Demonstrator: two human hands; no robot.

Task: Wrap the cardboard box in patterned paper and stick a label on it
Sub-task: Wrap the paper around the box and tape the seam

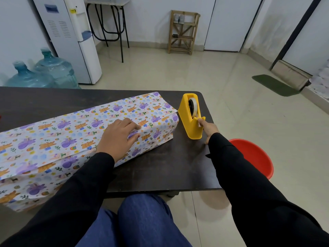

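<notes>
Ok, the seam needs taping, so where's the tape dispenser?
Head view: the yellow tape dispenser stands at the table's right edge, just right of the wrapped box, the right hand pinching tape at its cutter.

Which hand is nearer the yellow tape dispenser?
Right. The right hand pinches tape at the cutter of the tape dispenser; the left hand rests apart on the wrapped box.

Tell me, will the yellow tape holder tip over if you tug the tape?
Probably not: the tape holder sits on a long flat base. It might slide a bit, though, since the table looks smooth.
</notes>
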